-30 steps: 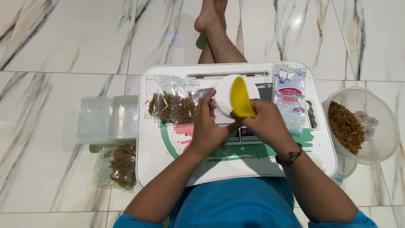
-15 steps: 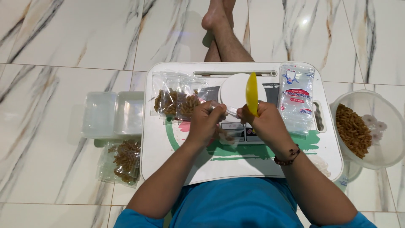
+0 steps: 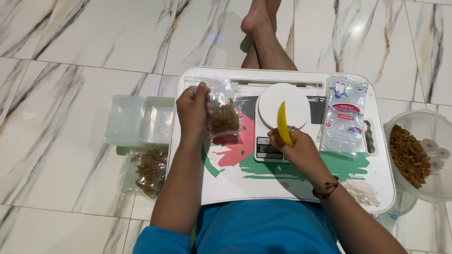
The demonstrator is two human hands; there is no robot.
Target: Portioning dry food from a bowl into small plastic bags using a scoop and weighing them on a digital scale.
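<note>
While left hand (image 3: 192,109) pinches the pasta bag (image 3: 222,117) by its top, frame centre-left, contents could spill if it tips; right hand (image 3: 299,149) fingers clamp the yellow scoop (image 3: 282,123) beside the scale (image 3: 281,120).

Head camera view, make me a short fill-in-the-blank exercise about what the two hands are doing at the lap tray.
1. The left hand holds up a clear bag of brown pasta over the white lap tray.
2. The right hand holds a scoop coloured ____.
3. The round white kitchen scale has ____ lying on its platform.
4. The big clear bowl of loose pasta sits on the person's ____ side.

Missing words: yellow; nothing; right
</note>
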